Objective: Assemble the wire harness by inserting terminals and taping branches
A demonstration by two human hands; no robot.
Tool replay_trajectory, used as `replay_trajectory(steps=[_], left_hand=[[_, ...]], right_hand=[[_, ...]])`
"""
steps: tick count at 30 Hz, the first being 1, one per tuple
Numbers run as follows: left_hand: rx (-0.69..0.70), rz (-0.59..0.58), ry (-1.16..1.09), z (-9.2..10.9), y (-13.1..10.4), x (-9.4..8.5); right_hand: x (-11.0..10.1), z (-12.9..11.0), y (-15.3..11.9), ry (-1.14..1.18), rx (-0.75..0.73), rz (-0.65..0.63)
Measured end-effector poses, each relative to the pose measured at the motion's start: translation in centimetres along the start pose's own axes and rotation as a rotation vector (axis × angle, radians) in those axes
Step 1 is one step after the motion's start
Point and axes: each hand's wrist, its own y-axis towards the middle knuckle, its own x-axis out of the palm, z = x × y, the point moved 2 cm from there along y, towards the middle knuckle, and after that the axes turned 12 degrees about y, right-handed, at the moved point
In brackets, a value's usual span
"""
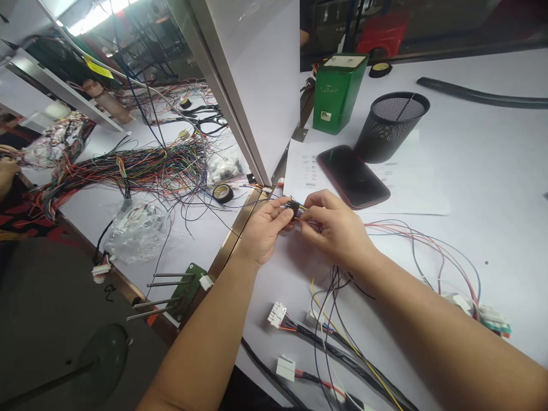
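Observation:
A small black connector (293, 209) is pinched between the thumb and fingers of my left hand (266, 229). Right beside it, my right hand (333, 226) has its fingers closed on thin wires (305, 218) that run into the connector. Loose black, white and yellow wires (336, 285) hang below my right hand. Nearer to me on the table lie a white multi-pin connector (277, 315) on a black-sleeved cable and another white connector (286, 368) with red and black wires.
A phone (354, 176) lies on a printed sheet (422, 197). Behind stand a mesh cup (391, 128) and a green box (340, 94). An upright panel (265, 74) divides the tables; left are a wire bundle (141, 165) and a pronged green board (188, 288).

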Motion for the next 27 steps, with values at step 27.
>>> replay_trajectory(steps=[27], left_hand=[[-0.065, -0.006, -0.118, 0.1, 0.2, -0.6]], right_hand=[[-1.3, 0.2, 0.4, 0.308, 0.069, 0.167]])
